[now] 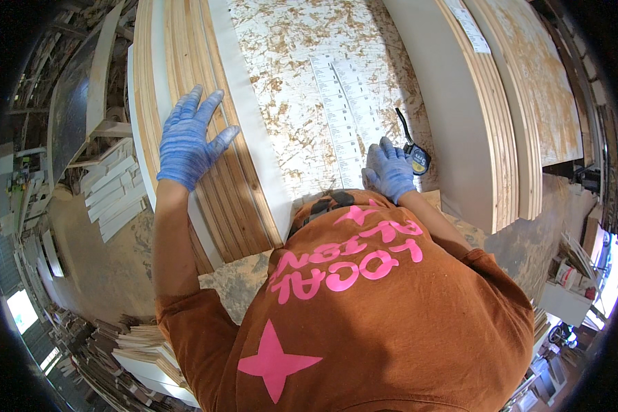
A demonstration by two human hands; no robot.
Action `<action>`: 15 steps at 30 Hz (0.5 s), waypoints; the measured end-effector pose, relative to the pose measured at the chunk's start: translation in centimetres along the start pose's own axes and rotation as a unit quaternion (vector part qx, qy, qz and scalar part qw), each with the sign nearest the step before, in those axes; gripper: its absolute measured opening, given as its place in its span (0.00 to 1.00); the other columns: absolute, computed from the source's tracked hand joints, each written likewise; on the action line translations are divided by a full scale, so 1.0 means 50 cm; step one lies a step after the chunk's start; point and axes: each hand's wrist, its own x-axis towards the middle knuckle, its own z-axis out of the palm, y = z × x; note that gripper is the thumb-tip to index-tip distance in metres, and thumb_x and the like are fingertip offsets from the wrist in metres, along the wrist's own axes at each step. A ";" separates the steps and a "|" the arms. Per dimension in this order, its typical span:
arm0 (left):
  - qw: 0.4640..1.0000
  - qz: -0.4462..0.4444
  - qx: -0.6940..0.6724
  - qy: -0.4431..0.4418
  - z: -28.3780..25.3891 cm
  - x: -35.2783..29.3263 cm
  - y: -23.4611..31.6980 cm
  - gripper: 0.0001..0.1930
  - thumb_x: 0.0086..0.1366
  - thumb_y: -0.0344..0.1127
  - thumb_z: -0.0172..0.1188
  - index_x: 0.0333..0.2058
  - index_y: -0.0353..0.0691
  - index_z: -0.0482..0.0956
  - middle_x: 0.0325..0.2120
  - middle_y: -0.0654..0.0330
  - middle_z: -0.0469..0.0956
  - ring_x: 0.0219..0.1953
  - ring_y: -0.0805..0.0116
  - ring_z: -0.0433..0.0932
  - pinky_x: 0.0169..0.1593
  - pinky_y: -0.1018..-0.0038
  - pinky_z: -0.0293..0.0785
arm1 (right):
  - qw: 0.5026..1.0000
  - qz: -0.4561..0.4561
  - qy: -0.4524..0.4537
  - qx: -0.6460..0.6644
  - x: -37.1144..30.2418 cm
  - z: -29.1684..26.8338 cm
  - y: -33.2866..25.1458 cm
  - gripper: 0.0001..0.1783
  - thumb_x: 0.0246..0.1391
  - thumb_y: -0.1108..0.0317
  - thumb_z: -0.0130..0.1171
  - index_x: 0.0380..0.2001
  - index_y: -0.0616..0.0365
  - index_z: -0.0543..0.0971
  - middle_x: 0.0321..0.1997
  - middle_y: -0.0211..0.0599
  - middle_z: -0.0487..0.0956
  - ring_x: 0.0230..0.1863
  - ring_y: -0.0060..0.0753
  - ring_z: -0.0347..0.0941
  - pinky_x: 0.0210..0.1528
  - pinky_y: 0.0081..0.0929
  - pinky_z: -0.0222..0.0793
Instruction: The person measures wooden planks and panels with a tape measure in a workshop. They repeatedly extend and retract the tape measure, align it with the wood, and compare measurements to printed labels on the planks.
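Our left hand (191, 143) lies open on unlabelled-looking boards (235, 199) — right hand's (391, 172) grip, we can't tell. Right stack (494, 130) looks labelled — label strips (338, 110) remain

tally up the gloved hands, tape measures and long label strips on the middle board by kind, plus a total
Blue-gloved hands: 2 (left hand, right hand)
Tape measure: 1
Long white label strips on the middle board: 2, side by side
Total: 5

Pink lettering (353, 265) crosses the brown shirt (384, 329); unreadable print fills labels (331, 103) on the mottled board (278, 82), right-hand panels (494, 130) and tape measure (420, 160)
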 end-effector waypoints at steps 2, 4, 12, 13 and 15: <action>1.000 0.003 0.001 0.005 0.002 0.000 0.000 0.34 0.53 0.59 0.60 0.57 0.52 0.67 0.58 0.49 0.63 0.61 0.51 0.61 0.63 0.61 0.57 | 1.000 0.014 0.001 -0.011 0.003 -0.001 -0.005 0.38 0.49 0.45 0.52 0.61 0.48 0.61 0.67 0.46 0.55 0.61 0.53 0.58 0.60 0.49 0.52; 1.000 0.002 0.003 0.008 0.002 0.001 0.000 0.34 0.53 0.59 0.60 0.56 0.52 0.67 0.58 0.49 0.63 0.60 0.51 0.61 0.62 0.61 0.58 | 0.999 0.025 0.009 -0.025 0.014 0.000 -0.005 0.37 0.48 0.45 0.53 0.61 0.46 0.61 0.67 0.45 0.55 0.60 0.52 0.58 0.59 0.50 0.54; 1.000 -0.001 0.006 0.006 0.000 -0.001 0.000 0.34 0.53 0.59 0.60 0.57 0.53 0.67 0.58 0.49 0.63 0.60 0.51 0.61 0.62 0.61 0.58 | 1.000 0.022 0.020 -0.007 0.035 0.010 0.011 0.35 0.47 0.45 0.54 0.59 0.45 0.65 0.66 0.42 0.56 0.60 0.52 0.60 0.58 0.50 0.57; 1.000 -0.002 0.006 0.004 0.001 0.000 -0.001 0.34 0.53 0.59 0.60 0.57 0.53 0.67 0.58 0.49 0.63 0.60 0.51 0.61 0.62 0.61 0.57 | 1.000 0.020 0.023 -0.005 0.036 0.011 0.013 0.35 0.47 0.45 0.54 0.58 0.45 0.65 0.66 0.41 0.57 0.59 0.52 0.60 0.58 0.50 0.57; 1.000 -0.005 0.007 -0.001 0.001 0.001 -0.001 0.34 0.53 0.60 0.59 0.57 0.53 0.67 0.58 0.50 0.63 0.61 0.51 0.60 0.63 0.61 0.57 | 0.999 0.030 0.021 0.017 0.040 0.009 0.016 0.34 0.47 0.45 0.54 0.57 0.45 0.66 0.66 0.41 0.58 0.59 0.52 0.61 0.57 0.50 0.58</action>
